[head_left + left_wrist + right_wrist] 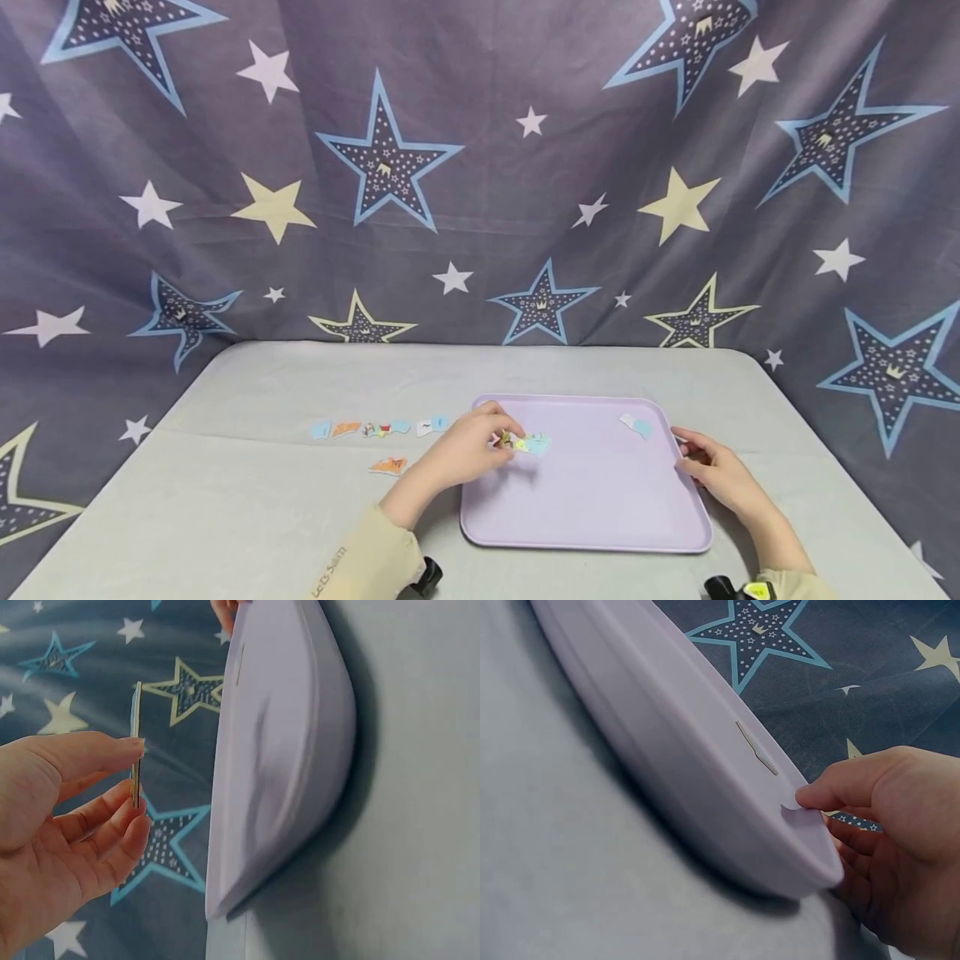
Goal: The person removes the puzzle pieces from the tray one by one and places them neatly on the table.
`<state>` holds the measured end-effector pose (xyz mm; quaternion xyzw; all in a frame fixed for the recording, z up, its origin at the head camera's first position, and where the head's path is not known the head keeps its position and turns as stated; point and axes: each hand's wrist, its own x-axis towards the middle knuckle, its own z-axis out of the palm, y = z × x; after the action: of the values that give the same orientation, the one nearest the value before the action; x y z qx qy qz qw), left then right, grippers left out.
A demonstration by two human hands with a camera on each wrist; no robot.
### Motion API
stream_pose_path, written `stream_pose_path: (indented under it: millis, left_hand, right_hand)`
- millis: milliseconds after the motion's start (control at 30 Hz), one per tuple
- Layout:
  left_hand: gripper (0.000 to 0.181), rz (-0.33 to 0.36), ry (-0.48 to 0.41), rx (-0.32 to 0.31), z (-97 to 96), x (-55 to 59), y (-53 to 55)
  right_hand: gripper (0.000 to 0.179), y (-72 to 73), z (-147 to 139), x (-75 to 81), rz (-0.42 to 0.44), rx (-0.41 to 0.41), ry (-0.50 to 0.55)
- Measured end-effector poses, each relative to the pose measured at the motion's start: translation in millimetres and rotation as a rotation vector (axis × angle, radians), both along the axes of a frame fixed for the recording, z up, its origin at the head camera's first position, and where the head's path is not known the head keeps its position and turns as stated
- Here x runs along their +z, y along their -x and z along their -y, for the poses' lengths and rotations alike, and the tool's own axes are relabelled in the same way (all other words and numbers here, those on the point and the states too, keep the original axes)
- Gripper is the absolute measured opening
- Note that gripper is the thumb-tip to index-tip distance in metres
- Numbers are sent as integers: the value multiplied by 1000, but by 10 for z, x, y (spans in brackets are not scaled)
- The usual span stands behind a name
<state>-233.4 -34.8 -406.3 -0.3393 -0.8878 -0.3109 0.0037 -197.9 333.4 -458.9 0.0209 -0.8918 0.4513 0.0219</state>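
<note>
My left hand [465, 446] pinches a flat, colourful puzzle piece [534, 443] over the left part of a lilac tray [592, 500]. In the left wrist view the same piece [136, 712] shows edge-on between thumb and fingers, raised off the tray, whose surface carries a shadow under the hand. My right hand [722, 477] grips the tray's right rim, its thumb inside the edge and the other fingers outside and partly hidden in the right wrist view. Another puzzle piece [636, 426], white and light blue, lies flat in the tray's far right corner.
Left of the tray, several puzzle pieces [386, 428] lie in a row on the grey-covered table [225, 500]. An orange piece [388, 466] lies nearer me, below that row. Behind the table hangs a dark curtain [480, 208] with stars.
</note>
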Motion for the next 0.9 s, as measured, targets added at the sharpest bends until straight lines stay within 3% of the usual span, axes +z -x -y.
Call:
stream_pose_path:
  millis: [300,900]
  left_hand:
    - [22,-6,-25,44,326,-4,-67]
    - [22,11,-52,224,1013,-40,-134]
  right_hand:
    - [48,4,4,2,5,-10,0]
    - [48,17,-15,-8,-5,7,-2]
